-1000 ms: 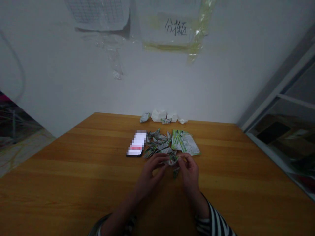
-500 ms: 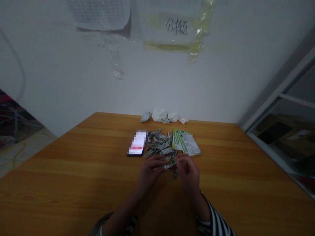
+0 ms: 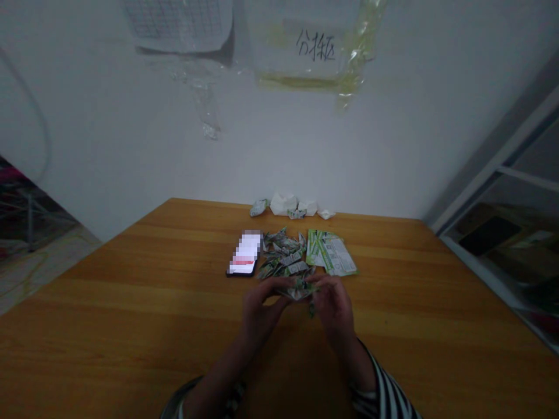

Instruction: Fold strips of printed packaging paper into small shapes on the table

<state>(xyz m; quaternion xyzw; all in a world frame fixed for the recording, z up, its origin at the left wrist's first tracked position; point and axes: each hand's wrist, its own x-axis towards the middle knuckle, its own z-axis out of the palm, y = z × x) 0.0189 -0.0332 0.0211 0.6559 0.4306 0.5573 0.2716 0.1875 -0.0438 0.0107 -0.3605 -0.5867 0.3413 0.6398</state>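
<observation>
My left hand (image 3: 258, 309) pinches a folded piece of green-and-white printed paper (image 3: 299, 290) between thumb and fingers. At the right edge of the same piece, my right hand (image 3: 335, 305) has its fingers bent and gripping. A small greenish end (image 3: 311, 309) hangs below, beside the right fingers; whether it belongs to the held piece I cannot tell. Just beyond both hands lies a pile of similar folded, crumpled pieces (image 3: 283, 253). Flat green-and-white printed sheets (image 3: 334, 256) overlap to the right of the pile.
A phone (image 3: 245, 253) with a lit screen lies left of the pile. Along the wall sit crumpled white tissues (image 3: 283, 203) and a small crumpled packet (image 3: 258, 208). The wooden table (image 3: 131, 279) meets the wall at its far edge. A shelf (image 3: 498, 233) stands at right.
The held paper now shows more of its face, spread a little wider between my hands. My right fingers have shifted slightly along its edge. The pile and phone lie as before.
</observation>
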